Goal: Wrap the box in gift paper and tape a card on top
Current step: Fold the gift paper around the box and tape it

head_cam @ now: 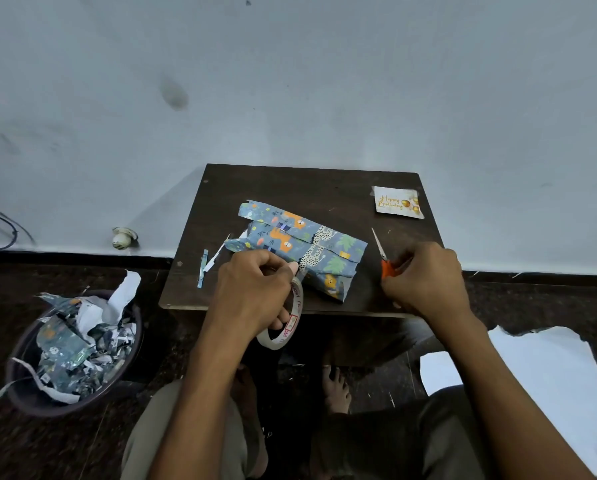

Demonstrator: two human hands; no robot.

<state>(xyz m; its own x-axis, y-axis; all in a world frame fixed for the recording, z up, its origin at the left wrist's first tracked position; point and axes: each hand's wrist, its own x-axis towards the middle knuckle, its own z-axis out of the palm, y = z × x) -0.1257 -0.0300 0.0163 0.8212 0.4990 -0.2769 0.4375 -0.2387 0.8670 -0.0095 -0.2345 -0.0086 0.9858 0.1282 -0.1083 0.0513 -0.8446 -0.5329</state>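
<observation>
Taping the wrap: you're readying a strip.
Your left hand (255, 292) grips the tape (285, 320), your right hand (425, 278) the scissors (382, 258); next, probably, cut a strip for the box (311, 251) just beyond.

At the centre, the box (302, 249) wears blue-grey paper printed with orange lions, spotted white animals and green leaves, on a dark brown table (325, 188). At upper right, a white card (397, 201) carries gold lettering and gold balloons. The scissors (386, 263) have orange handles; the tape (292, 315) is whitish with red print.
</observation>
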